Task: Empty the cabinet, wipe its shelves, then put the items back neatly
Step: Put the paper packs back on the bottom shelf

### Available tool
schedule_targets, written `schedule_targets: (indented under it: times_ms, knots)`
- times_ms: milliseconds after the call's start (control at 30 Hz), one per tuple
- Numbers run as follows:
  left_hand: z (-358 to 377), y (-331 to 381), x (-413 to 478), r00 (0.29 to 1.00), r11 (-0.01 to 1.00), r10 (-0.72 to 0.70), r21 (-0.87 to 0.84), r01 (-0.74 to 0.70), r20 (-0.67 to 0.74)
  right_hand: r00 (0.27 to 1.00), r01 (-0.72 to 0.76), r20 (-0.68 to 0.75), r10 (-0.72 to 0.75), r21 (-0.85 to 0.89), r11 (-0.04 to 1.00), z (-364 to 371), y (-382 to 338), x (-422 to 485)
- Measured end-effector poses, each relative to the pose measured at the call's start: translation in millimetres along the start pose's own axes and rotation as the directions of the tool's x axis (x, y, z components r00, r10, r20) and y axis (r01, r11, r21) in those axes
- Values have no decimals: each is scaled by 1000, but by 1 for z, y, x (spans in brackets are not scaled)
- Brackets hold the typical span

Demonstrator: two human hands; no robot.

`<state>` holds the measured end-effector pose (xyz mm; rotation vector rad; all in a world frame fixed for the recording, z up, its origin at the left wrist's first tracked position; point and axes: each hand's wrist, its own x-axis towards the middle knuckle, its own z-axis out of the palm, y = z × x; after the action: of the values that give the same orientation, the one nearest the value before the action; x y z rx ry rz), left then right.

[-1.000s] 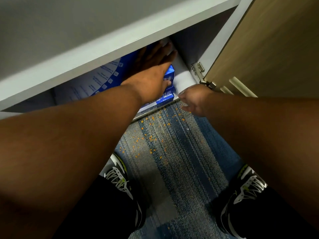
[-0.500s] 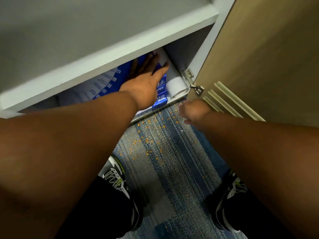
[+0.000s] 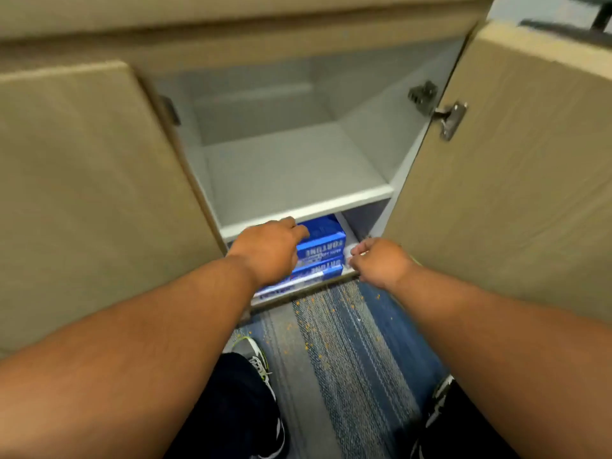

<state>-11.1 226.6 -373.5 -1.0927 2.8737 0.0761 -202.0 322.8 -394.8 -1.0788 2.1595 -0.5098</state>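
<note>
the cabinet (image 3: 374, 150) stands open in the middle of the frame. in its lower compartment a stack of blue paper reams (image 3: 323, 251) lies under the white shelf (image 3: 298, 180), with a white roll (image 3: 348, 250) just beside it on the right. the left hand (image 3: 268, 251) rests on the top ream, fingers partly under the shelf edge, so i cannot tell its grip. the right hand (image 3: 381, 261) has fingers curled at the roll's end; whether that grip is clamped on it i cannot tell.

Forearms (image 3: 149, 326) run bare to the left hand (image 3: 268, 251) and right hand (image 3: 381, 263), with black legwear (image 3: 231, 409) and grey-white trainers (image 3: 256, 359) bearing white laces and neon yellow-green trim.
</note>
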Motion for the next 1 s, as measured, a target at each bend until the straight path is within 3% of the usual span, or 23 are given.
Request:
schedule_targets:
  times_ms: [133,233,433,633,733,833,933,1000]
  knots:
    - [-70,-19,-67,986,998,-29,48,38,-163,977,179,-110,-180,-19,984,-11,-79,-58]
    - [-121,-43,-118,937,993,-96,27,111,-335,932,319,-179,-315,-4,948,-11,-143,-97]
    - [-204,-96,-213,720,976,-197,-64,208,-666,801,538,-288,-525,-38,842,-2,-263,-159]
    - [-273,-150,-269,548,946,-305,-180,271,-779,684,670,-321,-655,-78,738,11,-350,-199]
    - [-300,-178,-261,452,824,-565,-448,347,-691,686,680,-341,-643,-13,733,19,-390,-201]
    - [-306,-199,-238,454,541,-806,-786,301,-380,720,667,-316,-618,70,742,30,-418,-199]
    - [-303,-213,-213,519,385,-835,-867,316,-181,741,641,-325,-587,82,763,34,-425,-190]
    - [-306,-217,-198,504,418,-840,-833,364,-201,755,618,-336,-563,74,783,33,-421,-182]
